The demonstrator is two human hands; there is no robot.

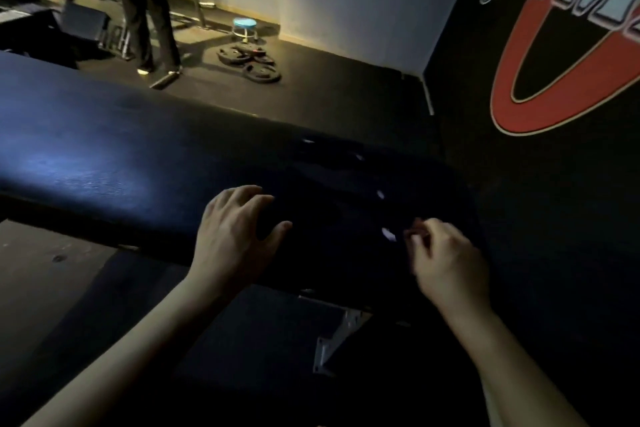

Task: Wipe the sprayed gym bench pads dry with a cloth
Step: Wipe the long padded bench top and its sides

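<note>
A long dark blue bench pad runs from the left across the middle of the view. Over its right end lies a dark cloth with a few small pale marks, hard to tell from the pad in the dim light. My left hand rests on the pad at the cloth's left edge, fingers spread and slightly bent. At the cloth's near right part, my right hand is motion-blurred, its fingers curled and pinching the fabric.
A grey metal bench bracket shows under the pad. Weight plates and a blue stool sit on the floor beyond. A person's legs stand at the back left. A black wall with a red logo is close on the right.
</note>
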